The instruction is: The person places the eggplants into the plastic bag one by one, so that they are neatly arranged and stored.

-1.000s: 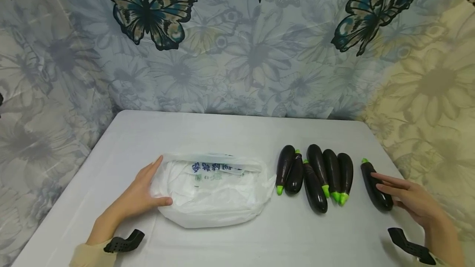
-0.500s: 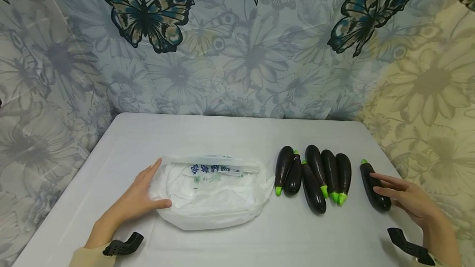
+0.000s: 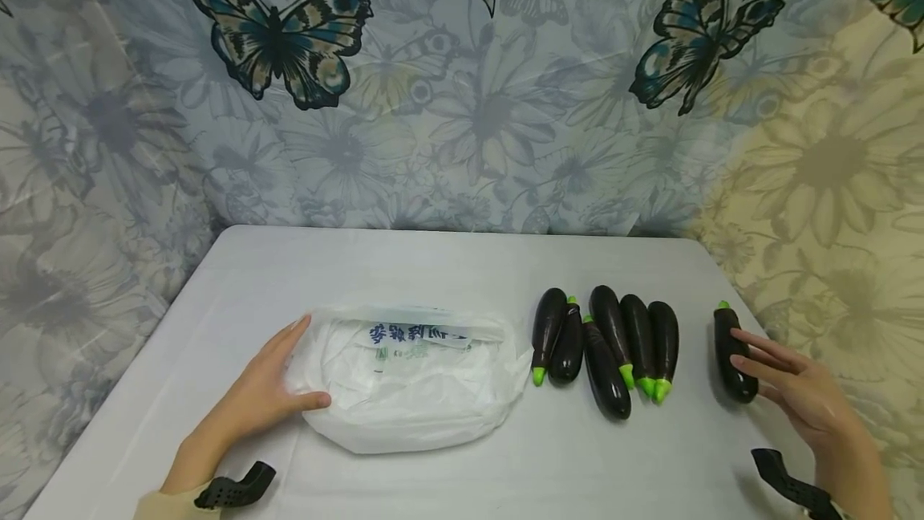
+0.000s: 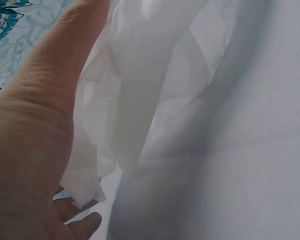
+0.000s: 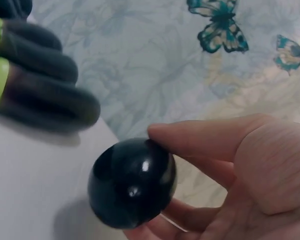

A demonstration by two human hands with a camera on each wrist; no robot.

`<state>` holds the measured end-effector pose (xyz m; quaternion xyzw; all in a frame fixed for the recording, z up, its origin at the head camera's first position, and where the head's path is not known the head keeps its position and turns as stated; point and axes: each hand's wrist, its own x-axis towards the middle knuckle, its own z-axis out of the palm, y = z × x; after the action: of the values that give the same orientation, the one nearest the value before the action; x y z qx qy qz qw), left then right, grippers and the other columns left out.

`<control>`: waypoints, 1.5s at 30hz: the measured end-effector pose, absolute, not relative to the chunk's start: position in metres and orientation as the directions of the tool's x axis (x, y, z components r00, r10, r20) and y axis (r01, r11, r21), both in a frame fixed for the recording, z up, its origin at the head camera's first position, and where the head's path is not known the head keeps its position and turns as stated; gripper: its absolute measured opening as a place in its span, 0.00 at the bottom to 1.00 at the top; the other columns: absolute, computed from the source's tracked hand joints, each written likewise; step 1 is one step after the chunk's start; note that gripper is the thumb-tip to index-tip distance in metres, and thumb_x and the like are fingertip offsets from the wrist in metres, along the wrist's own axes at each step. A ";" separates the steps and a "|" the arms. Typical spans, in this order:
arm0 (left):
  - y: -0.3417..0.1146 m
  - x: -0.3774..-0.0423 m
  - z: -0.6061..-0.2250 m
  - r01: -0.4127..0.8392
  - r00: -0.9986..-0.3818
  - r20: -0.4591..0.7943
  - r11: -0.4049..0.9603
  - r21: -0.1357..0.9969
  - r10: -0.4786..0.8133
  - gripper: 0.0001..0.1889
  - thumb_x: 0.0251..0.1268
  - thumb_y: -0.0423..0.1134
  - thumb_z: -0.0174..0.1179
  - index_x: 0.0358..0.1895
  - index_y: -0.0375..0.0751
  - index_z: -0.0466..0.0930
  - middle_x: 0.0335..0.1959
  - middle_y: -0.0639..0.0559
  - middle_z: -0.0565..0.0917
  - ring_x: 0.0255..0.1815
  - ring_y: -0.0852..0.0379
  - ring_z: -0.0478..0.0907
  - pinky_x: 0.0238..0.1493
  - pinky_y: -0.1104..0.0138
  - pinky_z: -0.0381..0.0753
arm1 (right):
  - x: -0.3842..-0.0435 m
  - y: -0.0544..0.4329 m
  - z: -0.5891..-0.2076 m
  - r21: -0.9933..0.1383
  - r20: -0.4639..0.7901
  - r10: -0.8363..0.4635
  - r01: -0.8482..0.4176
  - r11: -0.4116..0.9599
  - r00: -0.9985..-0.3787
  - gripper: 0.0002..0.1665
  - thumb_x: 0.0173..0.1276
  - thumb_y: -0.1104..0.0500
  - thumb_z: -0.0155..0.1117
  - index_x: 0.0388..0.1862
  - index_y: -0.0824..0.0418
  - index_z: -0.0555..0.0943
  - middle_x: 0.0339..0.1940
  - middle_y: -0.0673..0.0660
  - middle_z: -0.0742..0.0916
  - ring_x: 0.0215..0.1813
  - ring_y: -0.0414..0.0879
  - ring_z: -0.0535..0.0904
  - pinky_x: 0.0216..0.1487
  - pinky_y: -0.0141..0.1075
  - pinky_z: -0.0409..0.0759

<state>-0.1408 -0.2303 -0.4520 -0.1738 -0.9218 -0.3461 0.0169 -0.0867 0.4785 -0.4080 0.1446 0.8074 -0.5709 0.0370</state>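
Observation:
A white plastic bag (image 3: 415, 392) with blue and green print lies flat on the table, left of centre. My left hand (image 3: 253, 396) rests at its left end, thumb along the front and fingers extended along the back side; in the left wrist view the bag's thin folds (image 4: 140, 90) lie beside the palm. At the right edge my right hand (image 3: 808, 392) grips a dark eggplant (image 3: 732, 359) with a green cap pointing away. The right wrist view shows its rounded end (image 5: 132, 182) between the thumb and fingers.
Several more eggplants (image 3: 606, 367) with bright green caps lie in a row between the bag and my right hand. The white table (image 3: 462, 263) ends at a patterned butterfly cloth (image 3: 462, 135). Black wrist straps (image 3: 238, 488) show at both wrists.
The gripped eggplant has turned from a slant to nearly straight, its green cap swinging to the right with my right hand. My left hand and the bag keep their places; the view shifts slightly.

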 end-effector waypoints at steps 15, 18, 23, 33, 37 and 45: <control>-0.231 -0.142 -0.454 0.345 -0.936 0.175 0.697 0.628 0.305 0.63 0.40 0.60 0.78 0.79 0.44 0.50 0.74 0.35 0.57 0.72 0.31 0.54 0.63 0.35 0.57 | -0.092 0.433 -0.397 -0.993 -0.112 0.129 0.116 0.027 -0.985 0.32 0.73 0.64 0.61 0.73 0.51 0.70 0.58 0.41 0.72 0.52 0.27 0.73 0.41 0.25 0.76; -0.231 -0.142 -0.453 0.345 -0.936 0.177 0.701 0.625 0.304 0.62 0.40 0.60 0.78 0.79 0.45 0.50 0.75 0.34 0.56 0.72 0.31 0.53 0.63 0.35 0.57 | -0.093 0.422 -0.394 -0.995 -0.095 0.116 0.098 0.026 -0.989 0.32 0.72 0.65 0.61 0.73 0.53 0.70 0.58 0.42 0.73 0.53 0.29 0.75 0.42 0.26 0.76; -0.232 -0.141 -0.450 0.346 -0.936 0.177 0.696 0.629 0.305 0.62 0.41 0.59 0.78 0.79 0.45 0.50 0.75 0.35 0.56 0.72 0.31 0.53 0.63 0.34 0.57 | -0.095 0.402 -0.390 -0.996 -0.079 0.097 0.083 0.038 -0.992 0.33 0.72 0.64 0.62 0.74 0.55 0.68 0.61 0.45 0.71 0.55 0.30 0.74 0.42 0.26 0.76; -0.230 -0.140 -0.451 0.353 -0.933 0.188 0.672 0.651 0.308 0.62 0.40 0.56 0.79 0.79 0.44 0.51 0.75 0.35 0.56 0.72 0.31 0.52 0.63 0.34 0.56 | -0.092 0.365 -0.384 -0.994 -0.076 0.053 0.080 0.075 -0.996 0.33 0.72 0.62 0.63 0.75 0.56 0.67 0.64 0.49 0.72 0.60 0.36 0.71 0.45 0.27 0.76; -0.229 -0.140 -0.453 0.360 -0.930 0.197 0.670 0.650 0.309 0.62 0.40 0.56 0.79 0.79 0.44 0.51 0.74 0.34 0.56 0.72 0.30 0.52 0.62 0.33 0.56 | -0.091 0.342 -0.383 -0.991 -0.085 0.045 0.089 0.098 -0.995 0.33 0.72 0.61 0.64 0.74 0.55 0.69 0.62 0.51 0.74 0.57 0.38 0.73 0.45 0.29 0.77; -0.229 -0.140 -0.453 0.362 -0.930 0.199 0.673 0.645 0.309 0.62 0.39 0.56 0.80 0.79 0.44 0.51 0.75 0.35 0.56 0.72 0.31 0.52 0.62 0.34 0.57 | -0.096 0.287 -0.375 -0.976 -0.079 0.009 0.080 0.203 -0.997 0.34 0.69 0.54 0.67 0.73 0.53 0.70 0.65 0.61 0.71 0.56 0.46 0.73 0.49 0.35 0.78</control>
<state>-0.1398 -0.2293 -0.4529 -0.1834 -0.9139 -0.3602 0.0367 -0.0956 0.2868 -0.3754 0.0285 0.7751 -0.6306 0.0281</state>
